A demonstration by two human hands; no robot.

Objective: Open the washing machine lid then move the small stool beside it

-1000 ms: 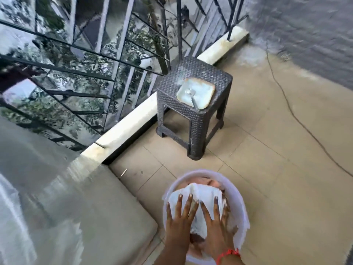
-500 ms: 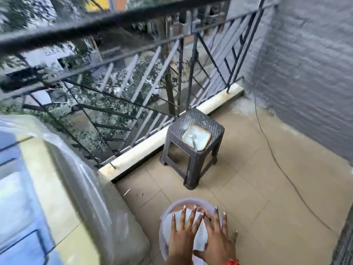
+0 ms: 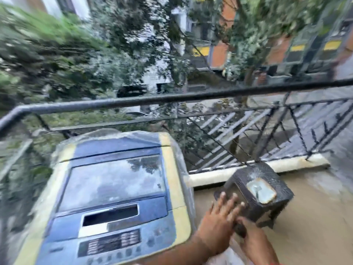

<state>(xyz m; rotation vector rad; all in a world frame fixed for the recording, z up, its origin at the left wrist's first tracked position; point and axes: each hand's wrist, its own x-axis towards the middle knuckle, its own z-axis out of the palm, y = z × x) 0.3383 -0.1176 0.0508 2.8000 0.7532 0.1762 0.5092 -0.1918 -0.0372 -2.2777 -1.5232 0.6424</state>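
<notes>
Blue and yellow plastic makes the washing machine (image 3: pixel 114 197), which stands under a clear plastic cover at the lower left; its lid (image 3: pixel 112 180) is shut. Just right of it, the left hand (image 3: pixel 217 224) reaches forward with spread, empty fingers (image 3: pixel 229 205). The right hand (image 3: pixel 256 243) is lower and blurred, so I cannot tell its grip. A little farther, the dark woven stool (image 3: pixel 267 190) stands on the beige floor (image 3: pixel 315 226), with a small square tray (image 3: pixel 261 190) on top. Behind runs the black railing (image 3: pixel 172 98).
</notes>
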